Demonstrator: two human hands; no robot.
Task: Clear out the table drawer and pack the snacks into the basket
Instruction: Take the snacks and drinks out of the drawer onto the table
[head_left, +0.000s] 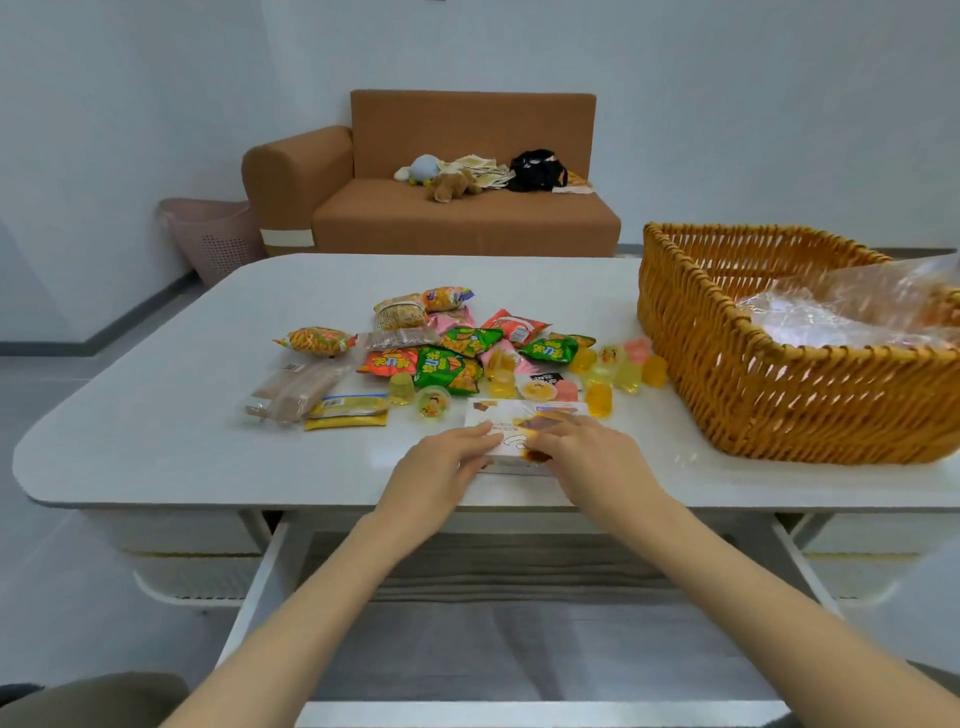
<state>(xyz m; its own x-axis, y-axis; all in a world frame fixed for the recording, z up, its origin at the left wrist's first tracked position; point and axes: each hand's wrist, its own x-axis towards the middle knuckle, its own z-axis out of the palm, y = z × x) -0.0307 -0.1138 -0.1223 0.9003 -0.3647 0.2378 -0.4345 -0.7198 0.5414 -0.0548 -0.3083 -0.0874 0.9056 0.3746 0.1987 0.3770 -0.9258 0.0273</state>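
Box (491, 411) flat at near table (156, 415) edge, long axis left-right, left hand (441, 462) and right hand (587, 452) gripping its ends, snacks (452, 364) just beyond, basket (779, 400) right, drawer (467, 654) open below.

Single head-worn wide-angle view, first-person. Looks forward and down across white rounded-corner table top (156, 415) from its near long side, from directly above open white drawer with grey wood-grain floor (467, 623) filling bottom of frame. Close in, with both forearms entering from bottom edge and left hand (441, 462) and right hand (587, 452) gripping flat white cardboard box (511, 415) just below centre. Crops woven orange wicker basket (779, 395) at right edge. Takes in brown fabric sofa (467, 218) well behind table, facing lens.
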